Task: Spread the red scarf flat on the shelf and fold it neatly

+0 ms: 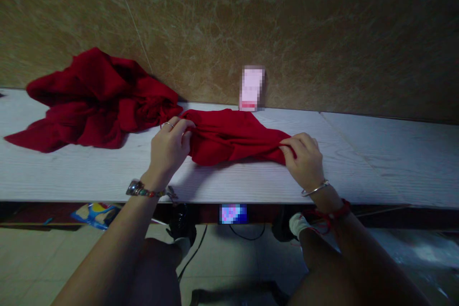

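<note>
A piece of red cloth (229,136) stretches sideways over the pale wood-grain ledge (222,184). Its left end is pinched in my left hand (170,143), which wears a ring and a beaded bracelet. At the right end, the fingers of my right hand (304,160) are closed on the same cloth; a silver bangle and a red cord circle that wrist. The cloth lies in lengthwise folds between the hands. Just left of my left hand, a larger heap of red fabric (96,105) lies crumpled against the wall. Whether the two red pieces are joined, I cannot tell.
A brown marbled wall (304,33) rises behind the ledge. Against it leans a pinkish, blurred-out rectangle (252,87). Below the ledge are a blue-and-yellow packet (95,214), a blurred bright item (232,213), black cables (247,237) and my legs and feet on the tiled floor.
</note>
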Tool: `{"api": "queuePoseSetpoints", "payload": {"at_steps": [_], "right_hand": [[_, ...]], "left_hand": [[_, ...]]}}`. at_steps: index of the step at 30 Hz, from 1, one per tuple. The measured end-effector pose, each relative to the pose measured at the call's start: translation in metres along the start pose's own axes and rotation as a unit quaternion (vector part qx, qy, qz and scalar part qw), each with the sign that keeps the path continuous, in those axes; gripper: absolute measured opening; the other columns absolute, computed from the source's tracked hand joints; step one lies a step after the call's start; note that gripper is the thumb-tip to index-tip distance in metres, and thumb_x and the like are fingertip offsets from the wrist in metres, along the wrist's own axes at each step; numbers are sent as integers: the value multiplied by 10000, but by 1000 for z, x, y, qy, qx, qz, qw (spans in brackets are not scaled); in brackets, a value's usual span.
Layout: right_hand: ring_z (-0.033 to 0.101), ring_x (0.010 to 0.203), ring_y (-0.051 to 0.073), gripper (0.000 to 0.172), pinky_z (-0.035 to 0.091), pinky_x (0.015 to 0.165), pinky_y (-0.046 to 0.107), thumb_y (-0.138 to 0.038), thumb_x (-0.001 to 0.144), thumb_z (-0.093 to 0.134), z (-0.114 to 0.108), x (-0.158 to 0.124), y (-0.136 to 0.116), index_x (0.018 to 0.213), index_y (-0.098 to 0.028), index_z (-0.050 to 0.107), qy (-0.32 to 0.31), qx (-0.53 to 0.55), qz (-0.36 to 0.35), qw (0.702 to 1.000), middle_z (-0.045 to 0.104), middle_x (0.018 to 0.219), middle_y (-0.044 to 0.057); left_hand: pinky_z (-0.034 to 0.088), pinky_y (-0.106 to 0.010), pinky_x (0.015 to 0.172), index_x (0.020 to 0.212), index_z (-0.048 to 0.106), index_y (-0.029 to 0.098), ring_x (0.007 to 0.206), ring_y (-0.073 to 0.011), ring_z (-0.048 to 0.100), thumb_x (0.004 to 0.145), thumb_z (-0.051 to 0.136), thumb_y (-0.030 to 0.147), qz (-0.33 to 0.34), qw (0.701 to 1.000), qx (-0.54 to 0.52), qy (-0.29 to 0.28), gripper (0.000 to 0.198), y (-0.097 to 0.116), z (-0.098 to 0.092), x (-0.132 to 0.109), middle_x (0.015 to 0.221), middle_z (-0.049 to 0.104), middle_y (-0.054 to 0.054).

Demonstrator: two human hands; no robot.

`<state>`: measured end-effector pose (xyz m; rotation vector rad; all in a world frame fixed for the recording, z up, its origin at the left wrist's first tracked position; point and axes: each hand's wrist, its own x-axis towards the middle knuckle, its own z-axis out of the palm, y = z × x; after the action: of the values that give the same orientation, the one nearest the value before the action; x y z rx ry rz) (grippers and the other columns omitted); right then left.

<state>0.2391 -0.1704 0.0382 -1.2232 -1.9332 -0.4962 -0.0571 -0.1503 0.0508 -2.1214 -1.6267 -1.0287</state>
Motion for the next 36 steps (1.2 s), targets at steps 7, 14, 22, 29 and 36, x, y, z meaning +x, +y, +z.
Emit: {"api": "queuePoseSetpoints", "payload": {"at_steps": [7, 14, 22, 29, 36], "right_hand": [[534, 768, 204, 131, 400, 699, 343, -158, 803, 498, 9, -6, 10, 779, -201, 619, -66, -10, 83, 994, 581, 785, 55], [533, 886, 237, 394, 382, 699, 358, -25, 709, 446, 23, -15, -10, 1018, -162, 649, -221, -41, 76, 971, 601, 957, 114], [452, 1021, 244, 449, 318, 852, 399, -121, 771, 543, 6, -7, -44, 1202, -239, 582, -224, 2, -131, 966, 569, 1155, 95], [488, 921, 211, 280, 329, 807, 367, -191, 819, 580, 18, -10, -41, 1090, -224, 643, -151, -17, -163, 975, 622, 997, 85], [491, 944, 207, 289, 345, 809, 356, -263, 822, 594, 19, -11, -44, 1104, -216, 630, -176, 10, -196, 965, 610, 1019, 88]], "left_hand": [[461, -318, 706, 911, 596, 183, 833, -211, 564, 810, 406, 135, -25, 998, -4, -50, 220, 9, 11, -1, 896, 605, -68], [481, -360, 789, 1058, 607, 140, 896, -218, 537, 789, 350, 69, 61, 987, -5, -150, 379, 14, 26, -6, 1021, 575, -119], [485, -291, 716, 971, 629, 172, 834, -169, 553, 795, 392, 100, 244, 957, -57, -144, 304, 34, -2, -7, 926, 588, -68], [489, -390, 806, 1085, 588, 148, 950, -248, 583, 777, 614, 353, 281, 923, -7, -263, 371, 32, 9, -18, 1085, 604, -120], [509, -306, 717, 1111, 562, 159, 883, -200, 613, 789, 523, 107, 251, 937, 22, -240, 328, 28, 17, -16, 1061, 620, -101]]}}
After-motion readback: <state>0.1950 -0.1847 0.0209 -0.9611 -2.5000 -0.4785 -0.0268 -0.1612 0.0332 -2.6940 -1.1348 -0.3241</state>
